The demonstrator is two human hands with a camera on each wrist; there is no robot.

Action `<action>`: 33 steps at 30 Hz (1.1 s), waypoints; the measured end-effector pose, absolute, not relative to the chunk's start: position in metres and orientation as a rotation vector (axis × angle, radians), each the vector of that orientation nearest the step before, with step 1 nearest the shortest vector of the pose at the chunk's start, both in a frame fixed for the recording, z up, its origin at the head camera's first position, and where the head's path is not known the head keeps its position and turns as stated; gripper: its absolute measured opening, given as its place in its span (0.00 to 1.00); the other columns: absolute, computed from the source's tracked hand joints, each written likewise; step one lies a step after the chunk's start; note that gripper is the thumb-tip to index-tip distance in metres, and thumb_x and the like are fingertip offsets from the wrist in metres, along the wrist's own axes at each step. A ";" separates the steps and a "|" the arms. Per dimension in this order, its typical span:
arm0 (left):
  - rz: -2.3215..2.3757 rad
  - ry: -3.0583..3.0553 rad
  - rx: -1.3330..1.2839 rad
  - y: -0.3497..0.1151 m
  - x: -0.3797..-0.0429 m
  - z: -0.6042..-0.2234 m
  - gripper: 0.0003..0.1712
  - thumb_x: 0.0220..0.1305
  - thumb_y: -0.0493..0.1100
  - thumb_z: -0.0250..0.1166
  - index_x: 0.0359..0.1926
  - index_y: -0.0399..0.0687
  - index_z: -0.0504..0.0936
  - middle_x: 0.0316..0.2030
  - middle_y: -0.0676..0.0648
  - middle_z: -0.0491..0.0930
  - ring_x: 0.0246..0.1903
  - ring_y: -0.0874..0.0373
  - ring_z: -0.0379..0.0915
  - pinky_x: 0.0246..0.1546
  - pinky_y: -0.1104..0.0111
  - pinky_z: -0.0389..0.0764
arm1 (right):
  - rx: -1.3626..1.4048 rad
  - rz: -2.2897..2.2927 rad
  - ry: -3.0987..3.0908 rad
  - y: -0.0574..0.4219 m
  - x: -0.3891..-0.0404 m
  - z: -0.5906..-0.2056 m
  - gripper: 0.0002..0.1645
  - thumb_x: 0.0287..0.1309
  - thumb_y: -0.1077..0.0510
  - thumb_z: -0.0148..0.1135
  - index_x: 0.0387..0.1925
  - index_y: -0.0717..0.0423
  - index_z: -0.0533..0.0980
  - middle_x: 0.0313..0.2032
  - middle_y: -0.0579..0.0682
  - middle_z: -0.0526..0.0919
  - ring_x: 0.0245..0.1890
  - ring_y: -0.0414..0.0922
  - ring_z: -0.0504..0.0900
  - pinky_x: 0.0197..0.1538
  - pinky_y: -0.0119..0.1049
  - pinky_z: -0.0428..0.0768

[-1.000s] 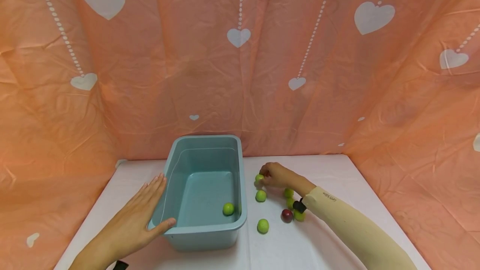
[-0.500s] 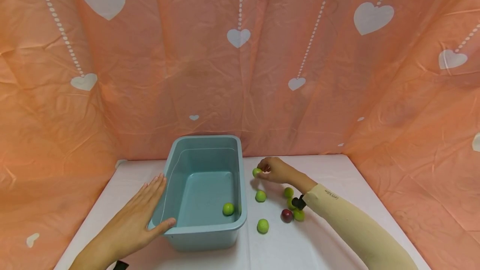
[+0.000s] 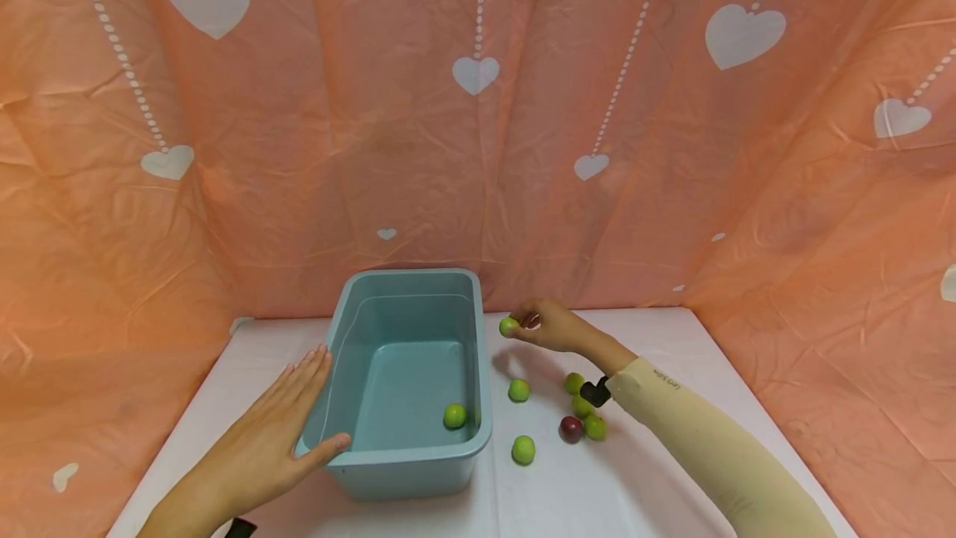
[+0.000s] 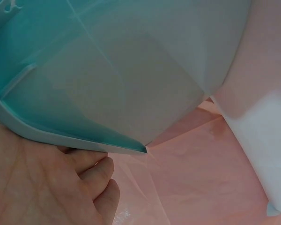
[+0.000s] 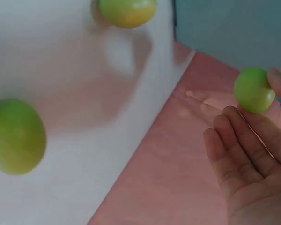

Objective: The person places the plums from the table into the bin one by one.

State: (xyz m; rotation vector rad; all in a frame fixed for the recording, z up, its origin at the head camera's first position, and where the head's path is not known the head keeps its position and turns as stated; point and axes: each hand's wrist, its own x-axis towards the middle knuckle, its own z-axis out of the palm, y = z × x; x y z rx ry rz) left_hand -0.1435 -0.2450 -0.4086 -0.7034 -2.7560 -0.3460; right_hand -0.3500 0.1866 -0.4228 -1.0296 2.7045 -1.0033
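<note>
My right hand point(image 3: 554, 327) pinches a small round green fruit point(image 3: 509, 327) between thumb and fingertips, held above the white table just right of the blue-grey plastic tub point(image 3: 407, 459). In the right wrist view this green fruit point(image 5: 251, 90) sits at the thumb and index fingertip, with the other fingers loosely extended. My left hand point(image 3: 265, 430) rests with straight fingers along the tub's left rim, its thumb over the near corner. The left wrist view shows the palm point(image 4: 42, 180) against the outside of the rim. One green fruit point(image 3: 455, 416) lies inside the tub.
Right of the tub, two green fruits, a farther one point(image 3: 519, 390) and a nearer one point(image 3: 524, 450), lie singly on the white tablecloth point(image 3: 538, 505). Below my right wrist, a dark red fruit point(image 3: 571, 429) sits beside several green ones point(image 3: 594, 427). An orange curtain point(image 3: 418, 148) encloses the table.
My right hand has lifted the green fruit off the table, moving it away from me and slightly left. The left hand and the tub have stayed put.
</note>
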 end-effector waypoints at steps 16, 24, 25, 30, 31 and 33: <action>-0.355 -2.762 -0.700 -0.246 -0.143 -0.408 0.59 0.71 0.70 0.66 0.82 0.31 0.58 0.83 0.35 0.54 0.81 0.35 0.54 0.78 0.81 0.25 | -1.110 -1.135 2.708 0.176 -0.348 -0.396 0.15 0.68 0.54 0.75 0.51 0.57 0.89 0.44 0.48 0.91 0.47 0.46 0.89 0.56 0.44 0.89; -0.361 -2.764 -0.697 -0.245 -0.143 -0.408 0.59 0.71 0.70 0.66 0.83 0.33 0.57 0.83 0.35 0.54 0.81 0.36 0.54 0.78 0.81 0.25 | -1.141 -1.220 2.698 0.170 -0.348 -0.380 0.17 0.68 0.58 0.74 0.53 0.63 0.87 0.46 0.54 0.90 0.47 0.51 0.89 0.56 0.49 0.89; -0.360 -2.765 -0.697 -0.245 -0.143 -0.408 0.59 0.71 0.70 0.66 0.83 0.33 0.57 0.83 0.35 0.54 0.81 0.36 0.54 0.78 0.81 0.25 | -1.151 -1.230 2.697 0.170 -0.348 -0.379 0.17 0.68 0.59 0.74 0.53 0.64 0.87 0.46 0.54 0.90 0.47 0.52 0.89 0.56 0.49 0.89; -0.357 -2.765 -0.697 -0.245 -0.144 -0.408 0.59 0.72 0.70 0.65 0.83 0.33 0.57 0.83 0.35 0.54 0.81 0.36 0.53 0.78 0.81 0.25 | -1.187 -1.260 2.707 0.165 -0.349 -0.372 0.17 0.68 0.61 0.73 0.54 0.66 0.86 0.47 0.57 0.90 0.49 0.53 0.89 0.59 0.50 0.88; -0.356 -2.764 -0.697 -0.245 -0.144 -0.409 0.59 0.72 0.70 0.65 0.83 0.33 0.57 0.83 0.35 0.54 0.81 0.36 0.54 0.78 0.80 0.25 | -1.181 -1.263 2.712 0.164 -0.350 -0.371 0.17 0.68 0.61 0.74 0.54 0.66 0.86 0.47 0.57 0.90 0.49 0.53 0.89 0.59 0.50 0.88; -0.359 -2.760 -0.696 -0.245 -0.144 -0.409 0.59 0.71 0.69 0.66 0.83 0.33 0.57 0.83 0.35 0.54 0.81 0.35 0.54 0.78 0.80 0.25 | -1.182 -1.262 2.720 0.161 -0.350 -0.369 0.18 0.68 0.60 0.74 0.55 0.65 0.86 0.48 0.56 0.90 0.50 0.53 0.89 0.61 0.51 0.87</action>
